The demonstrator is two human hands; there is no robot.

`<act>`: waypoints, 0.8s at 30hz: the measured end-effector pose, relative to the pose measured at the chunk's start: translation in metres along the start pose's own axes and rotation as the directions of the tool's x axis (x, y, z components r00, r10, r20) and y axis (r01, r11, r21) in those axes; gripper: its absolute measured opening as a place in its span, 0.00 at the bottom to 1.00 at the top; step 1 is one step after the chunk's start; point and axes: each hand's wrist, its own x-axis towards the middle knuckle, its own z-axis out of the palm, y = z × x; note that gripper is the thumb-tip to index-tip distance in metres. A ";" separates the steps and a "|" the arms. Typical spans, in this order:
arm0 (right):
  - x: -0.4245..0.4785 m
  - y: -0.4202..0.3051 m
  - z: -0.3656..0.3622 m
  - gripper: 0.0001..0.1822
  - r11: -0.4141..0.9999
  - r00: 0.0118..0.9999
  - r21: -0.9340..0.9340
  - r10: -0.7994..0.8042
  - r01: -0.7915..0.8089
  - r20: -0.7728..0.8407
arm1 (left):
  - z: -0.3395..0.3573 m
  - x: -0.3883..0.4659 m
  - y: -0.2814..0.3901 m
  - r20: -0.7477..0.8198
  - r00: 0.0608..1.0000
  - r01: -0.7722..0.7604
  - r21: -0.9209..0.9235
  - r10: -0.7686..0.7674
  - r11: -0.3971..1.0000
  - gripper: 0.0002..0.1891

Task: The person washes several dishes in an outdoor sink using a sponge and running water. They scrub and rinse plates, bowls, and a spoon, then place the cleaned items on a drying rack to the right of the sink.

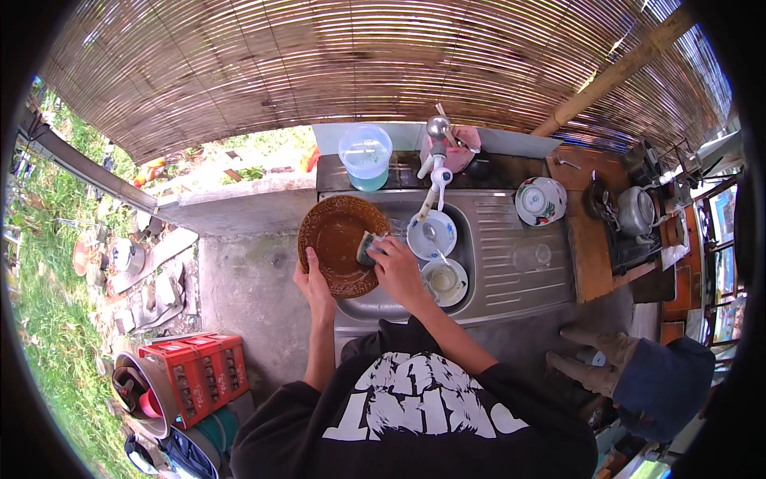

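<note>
A brown plate with a patterned rim [338,230] is tilted over the left part of the steel sink [359,308], held at its lower left edge by my left hand [315,288]. With my right hand [397,269] I press a dark green and pale sponge [366,248] on the plate's right inner side. In the basin just right of that hand lie a white bowl with blue marks [416,236], holding a spoon [432,232], and a second white dish [459,281] with a small clear bowl [443,278] in it. The white tap [441,176] stands above them.
A clear tub of bluish liquid [366,157] stands behind the sink. On the ridged drainboard [497,233] are an upturned floral bowl [538,200] and a clear glass [541,255]. A kettle [635,211] is further right. Another person [658,383] is at lower right, red crates [200,374] at lower left.
</note>
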 end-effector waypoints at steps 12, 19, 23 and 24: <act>-0.063 0.087 0.039 0.14 0.903 0.914 0.176 0.361 -0.392 0.183 | -0.044 0.022 -0.019 0.006 1.000 0.025 0.127 -0.026 0.992 0.20; 0.036 0.064 -0.081 0.26 0.865 0.793 0.271 0.498 -0.423 -0.351 | -0.030 0.006 -0.041 0.008 0.989 0.147 0.105 -0.148 0.984 0.20; 0.065 0.068 -0.099 0.31 0.926 0.849 0.012 0.351 -0.377 -0.395 | -0.026 0.005 -0.064 0.058 0.980 0.182 0.140 -0.191 0.973 0.19; 0.064 0.081 -0.091 0.31 0.926 0.873 -0.057 0.331 -0.374 -0.357 | -0.022 0.005 -0.071 0.071 0.978 0.184 0.159 -0.197 0.970 0.19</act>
